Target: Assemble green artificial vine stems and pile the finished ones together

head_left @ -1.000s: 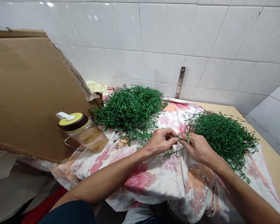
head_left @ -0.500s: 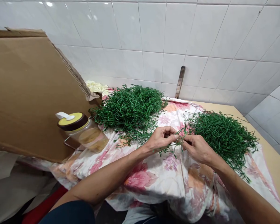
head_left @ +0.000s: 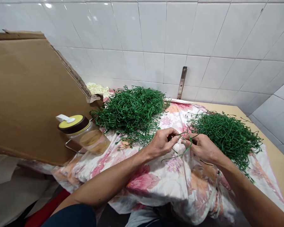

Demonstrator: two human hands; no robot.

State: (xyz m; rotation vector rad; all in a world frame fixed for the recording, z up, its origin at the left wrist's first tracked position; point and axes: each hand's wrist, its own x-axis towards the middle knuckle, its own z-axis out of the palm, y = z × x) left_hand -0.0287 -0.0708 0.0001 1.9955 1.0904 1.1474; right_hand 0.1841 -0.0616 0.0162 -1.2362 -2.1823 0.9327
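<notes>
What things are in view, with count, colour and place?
tiled walls: 2, white, back and right
metal strip: 1, silver, back wall
pale pile: 1, cream, back left
cardboard: 1, brown, left
jar: 1, clear, yellow-and-brown lid, by cardboard
unclear item: 1, red, lower left
table: 1, tan, under cloth
floral cloth: 1, white-and-pink, on table
stem piles: 2, green, on cloth
held stems: few, green, between hands
sleeve: 1, dark blue, lower left
left hand: 1, bare, centre
right hand: 1, bare, centre

The right grip point(head_left: 204, 148) hides part of the green stems point(head_left: 187, 148).
</notes>
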